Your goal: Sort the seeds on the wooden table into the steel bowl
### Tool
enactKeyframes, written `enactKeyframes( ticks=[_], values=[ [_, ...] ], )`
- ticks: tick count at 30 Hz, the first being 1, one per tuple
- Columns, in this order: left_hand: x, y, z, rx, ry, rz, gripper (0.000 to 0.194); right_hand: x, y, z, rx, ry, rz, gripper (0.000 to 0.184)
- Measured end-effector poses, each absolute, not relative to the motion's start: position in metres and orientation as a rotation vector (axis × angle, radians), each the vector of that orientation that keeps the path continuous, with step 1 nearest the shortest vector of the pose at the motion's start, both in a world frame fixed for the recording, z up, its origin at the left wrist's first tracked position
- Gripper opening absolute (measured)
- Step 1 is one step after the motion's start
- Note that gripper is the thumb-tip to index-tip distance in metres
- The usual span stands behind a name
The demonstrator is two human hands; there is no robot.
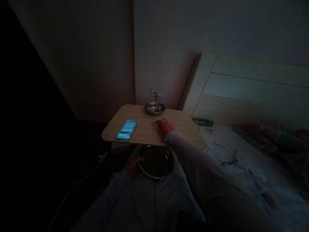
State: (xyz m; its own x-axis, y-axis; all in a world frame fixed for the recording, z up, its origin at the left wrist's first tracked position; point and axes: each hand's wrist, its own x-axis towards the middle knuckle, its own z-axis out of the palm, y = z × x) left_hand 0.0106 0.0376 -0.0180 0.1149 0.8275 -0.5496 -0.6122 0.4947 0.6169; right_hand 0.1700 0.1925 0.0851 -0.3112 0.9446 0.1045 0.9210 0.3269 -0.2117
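Note:
In the dim head view, my left hand (133,166) grips the left rim of a round metal bowl (156,176) at my lap, just under the table's near edge. The bowl's inside looks dark, and its contents are hard to make out. My right hand (165,128) rests on the wooden table (142,129), its fingers bent together among small scattered grains (154,122). Whatever its fingertips pinch is too small to tell. Beyond it, a second metal bowl (155,109) stands upright near the table's back edge.
A phone with a lit, blurred screen (126,130) lies on the table's left side. Behind is a wall socket (156,92). To the right, a bed (217,141) holds eyeglasses (229,162) and a pale remote (205,130). A white cable (79,183) runs at the lower left.

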Motion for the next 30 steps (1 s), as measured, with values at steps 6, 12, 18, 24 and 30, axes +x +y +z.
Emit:
enactKeyframes(
  ticks=[6,12,18,24,30],
  values=[
    [0.009,0.036,-0.019,0.283,0.991,1.048,0.032,0.165,0.192,0.085,-1.659,-2.424,0.167,0.036],
    [0.008,0.039,-0.027,0.306,0.919,1.101,0.028,0.165,0.189,0.085,-1.579,-2.482,0.211,0.034],
    [0.006,0.039,-0.023,0.242,1.017,1.081,0.013,0.169,0.182,0.087,-1.516,-2.541,0.214,0.035],
    [0.007,0.038,-0.013,0.125,1.072,1.122,0.019,0.17,0.175,0.088,-1.488,-2.607,0.169,0.035],
    [0.007,0.037,-0.011,0.093,1.085,1.135,0.016,0.173,0.167,0.088,-1.472,-2.644,0.142,0.036]
  ],
)
